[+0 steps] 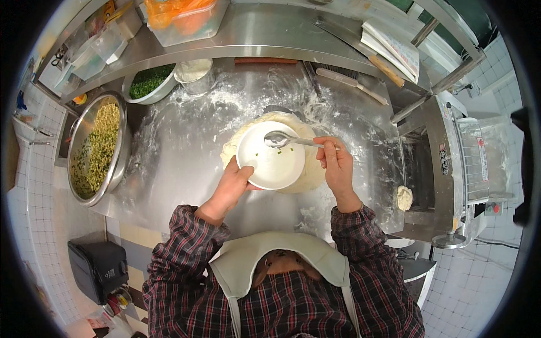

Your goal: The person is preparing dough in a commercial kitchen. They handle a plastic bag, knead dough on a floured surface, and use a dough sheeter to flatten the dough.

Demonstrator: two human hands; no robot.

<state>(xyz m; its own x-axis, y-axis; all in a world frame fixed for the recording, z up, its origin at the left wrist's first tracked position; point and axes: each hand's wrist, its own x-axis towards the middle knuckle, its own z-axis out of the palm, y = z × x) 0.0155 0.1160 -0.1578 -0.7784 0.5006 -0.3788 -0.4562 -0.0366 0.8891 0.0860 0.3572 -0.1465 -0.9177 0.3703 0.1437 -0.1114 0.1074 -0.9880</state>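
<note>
My left hand (231,186) grips the near left rim of a white bowl (274,173), its thumb over the edge. A few green bits, like chopped scallion, lie inside the bowl; whether it holds liquid I cannot tell. My right hand (336,164) pinches the handle of a metal spoon (277,139), whose head is over the far part of the bowl. Beneath the bowl, a wide sheet of pale dough (315,171) spreads on the floured steel worktop (177,169). The bowl hides the dough's middle.
A steel basin (122,143) of chopped filling stands left, near a bowl of chopped greens (150,82) and a flour container (195,76). A steel shelf (270,29) spans the back. A brush-like tool (351,84) lies back right; a dough lump (404,198) sits at the right edge.
</note>
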